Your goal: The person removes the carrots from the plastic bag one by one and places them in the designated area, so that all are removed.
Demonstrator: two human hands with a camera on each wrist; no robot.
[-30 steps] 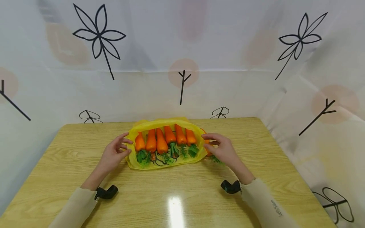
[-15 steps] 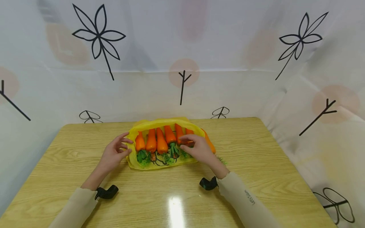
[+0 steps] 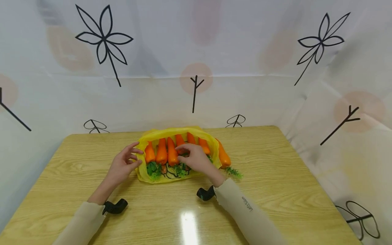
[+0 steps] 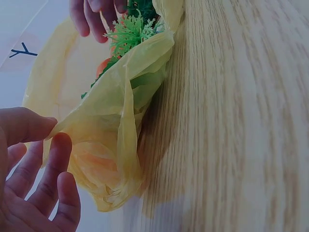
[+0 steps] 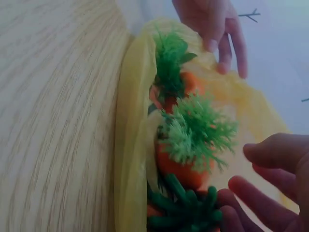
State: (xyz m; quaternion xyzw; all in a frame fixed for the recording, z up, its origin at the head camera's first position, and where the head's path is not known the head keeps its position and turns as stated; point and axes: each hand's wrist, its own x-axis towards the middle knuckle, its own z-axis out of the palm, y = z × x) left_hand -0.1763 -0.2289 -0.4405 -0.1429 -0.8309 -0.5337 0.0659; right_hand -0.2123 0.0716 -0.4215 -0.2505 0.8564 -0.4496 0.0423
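Note:
A yellow plastic bag lies open on the wooden table, with several orange toy carrots side by side inside, green tops toward me. My left hand is at the bag's left edge; in the left wrist view thumb and forefinger pinch the thin film. My right hand hovers over the middle carrots, fingers loosely bent above the green tops and closed on nothing. One more carrot lies just outside the bag's right side.
A white cloth backdrop with black flower drawings closes off the table's far side and both flanks. Black wrist mounts sit low over the table near me. Bare wood stretches left, right and in front of the bag.
My right hand has moved left from the bag's right edge to over the middle carrots, uncovering the carrot outside the bag. The left hand has stayed in place.

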